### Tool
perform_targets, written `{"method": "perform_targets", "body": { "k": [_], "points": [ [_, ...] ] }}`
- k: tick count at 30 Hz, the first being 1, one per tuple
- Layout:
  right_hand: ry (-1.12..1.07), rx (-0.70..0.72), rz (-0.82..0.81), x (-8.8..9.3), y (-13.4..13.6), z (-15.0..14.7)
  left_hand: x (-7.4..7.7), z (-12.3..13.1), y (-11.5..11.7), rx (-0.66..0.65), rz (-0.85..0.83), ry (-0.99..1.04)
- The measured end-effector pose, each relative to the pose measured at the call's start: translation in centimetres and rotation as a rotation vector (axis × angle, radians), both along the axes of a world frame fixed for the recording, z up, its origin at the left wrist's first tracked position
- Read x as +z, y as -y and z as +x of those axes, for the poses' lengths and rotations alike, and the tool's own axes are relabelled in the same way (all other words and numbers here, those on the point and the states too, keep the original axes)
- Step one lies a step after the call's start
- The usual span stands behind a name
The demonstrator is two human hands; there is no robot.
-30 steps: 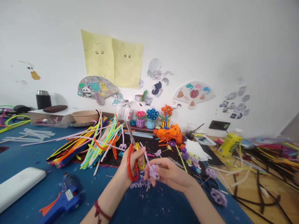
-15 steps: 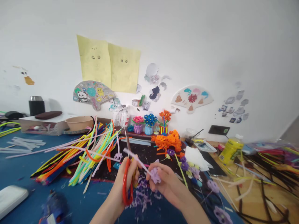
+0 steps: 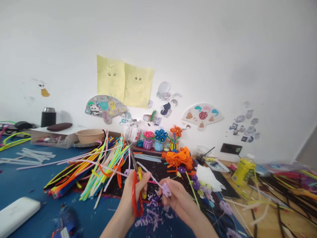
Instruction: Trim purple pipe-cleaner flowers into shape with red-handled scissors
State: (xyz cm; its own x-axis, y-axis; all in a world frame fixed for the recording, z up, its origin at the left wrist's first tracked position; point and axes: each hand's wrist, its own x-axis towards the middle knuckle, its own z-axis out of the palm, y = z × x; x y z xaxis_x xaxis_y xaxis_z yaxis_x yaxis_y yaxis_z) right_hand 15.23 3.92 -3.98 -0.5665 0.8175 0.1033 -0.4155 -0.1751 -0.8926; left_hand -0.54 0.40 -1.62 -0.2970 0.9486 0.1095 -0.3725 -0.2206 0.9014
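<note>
Head view: your hands are close together over the near middle of the table point(image 3: 99, 221), both narrow around something. Your left hand point(image 3: 131, 195) holds the scissors point(image 3: 134, 162), its fingers about the red and yellow handles, the blades pointing up and away from you; whether the blades are parted is too small to tell. Your right hand point(image 3: 179, 200) pinches a lilac flower point(image 3: 166, 190) between thumb and fingers, with the flower's stem point(image 3: 155, 179) slanting up and left past your left thumb; you cannot tell from here whether that thumb touches it. Below and between your hands, purple trimmings point(image 3: 151, 215) lie scattered on the blue surface and up onto the black mat point(image 3: 148, 165). Left of your scissors spreads a bundle of coloured stems point(image 3: 99, 170), and nearer you on that side lie a blurred blue glue gun point(image 3: 66, 221) and a white case point(image 3: 18, 213). Beyond the mat, three potted flowers stand in a row: pink point(image 3: 148, 140), blue point(image 3: 159, 140) and orange point(image 3: 174, 138). To their right, nearer you, sits an orange pile point(image 3: 178, 159), then white paper point(image 3: 208, 178) and a yellow bottle point(image 3: 244, 170). More lilac blooms point(image 3: 226, 207) lie right of your right hand.
</note>
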Motion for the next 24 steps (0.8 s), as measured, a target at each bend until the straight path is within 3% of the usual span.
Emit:
{"method": "perform_targets", "body": {
  "k": [14, 24],
  "points": [
    [0.088, 0.018, 0.036, 0.8, 0.0, 1.1, 0.5, 0.1, 0.1, -0.046, -0.048, -0.01],
    [0.128, 0.043, 0.03, 0.3, -0.2, 1.1, 0.0, 0.2, -0.2, -0.032, -0.013, -0.056]
  ]
}}
